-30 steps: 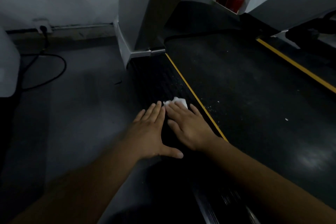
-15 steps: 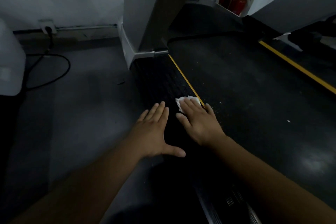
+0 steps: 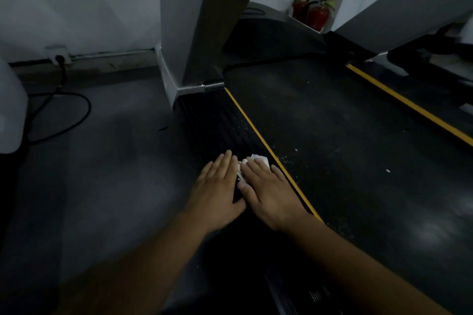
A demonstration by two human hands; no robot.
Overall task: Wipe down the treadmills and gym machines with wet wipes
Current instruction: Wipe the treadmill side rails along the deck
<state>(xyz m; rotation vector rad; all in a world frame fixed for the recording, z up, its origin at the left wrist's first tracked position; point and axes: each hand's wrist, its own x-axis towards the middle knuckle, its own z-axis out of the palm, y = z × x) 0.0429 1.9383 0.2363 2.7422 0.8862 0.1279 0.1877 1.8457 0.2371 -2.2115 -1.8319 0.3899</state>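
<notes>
White wet wipe [image 3: 260, 160] lies crumpled on the black ribbed side rail [image 3: 212, 125] of the treadmill [image 3: 307, 100], and on my feed most of it is covered by the right hand [image 3: 270, 193]. That hand lies flat, palm down, fingers straight and close together. It presses the wipe onto the rail without curling round it. One corner of the wipe shows just past the fingertips, and another bit peeks out on the thumb side, in the narrow gap between the two hands.

I see the left hand [image 3: 217, 185] flat as well, fingers straight and holding nothing, resting on the rail just beside the right. I cannot tell whether its fingers touch the wipe.

A yellow stripe [image 3: 252, 124] runs along the rail's inner edge, just right of the right hand. Beyond the stripe the dark belt [image 3: 345, 161] carries pale specks. Left of the rail is grey floor [image 3: 107, 166], where a black cable [image 3: 76, 125] loops up to a wall socket [image 3: 58, 55]. Two red fire extinguishers [image 3: 316, 16] stand far back.
</notes>
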